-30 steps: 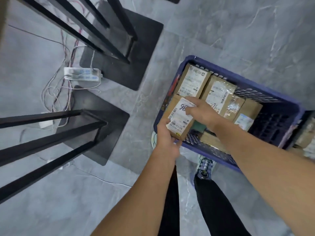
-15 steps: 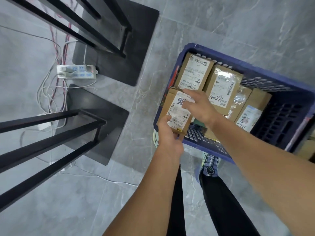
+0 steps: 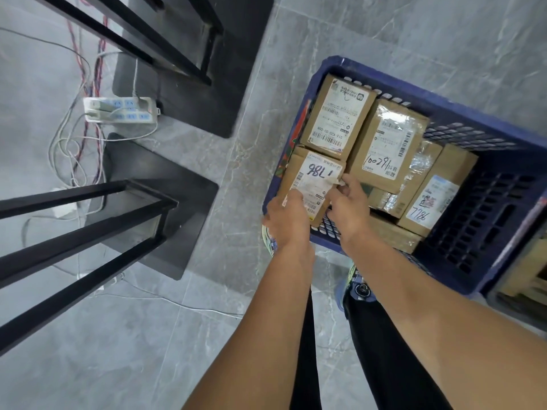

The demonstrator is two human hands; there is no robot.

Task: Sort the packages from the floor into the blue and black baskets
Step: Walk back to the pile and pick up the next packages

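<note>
Grey marbled floor (image 3: 118, 350) takes up most of what I can see, with black metal stands (image 3: 74, 232) on dark base plates to the person's left. In front of their feet sits the blue basket (image 3: 444, 93), its slotted walls showing on the far and right sides. A darker bin (image 3: 521, 276) touches its right side, mostly cut off from view.

The basket holds several cardboard packages packed close together. The taped box (image 3: 387, 146) lies in the middle, a plainer box (image 3: 337, 116) fills the far-left corner, and another box (image 3: 435, 196) with a blue-marked label leans towards the right wall.

The package being handled (image 3: 313, 176), marked 186 on its white label, is in the basket's near-left corner, hard against the left wall, with its near end up at the rim. The left hand (image 3: 288, 220) is clasped round that near end, thumb on the label. The right hand (image 3: 349, 202) grasps its right edge, fingers curled onto the top.

A white power strip (image 3: 120, 110) lies among loose cables between the stands.
</note>
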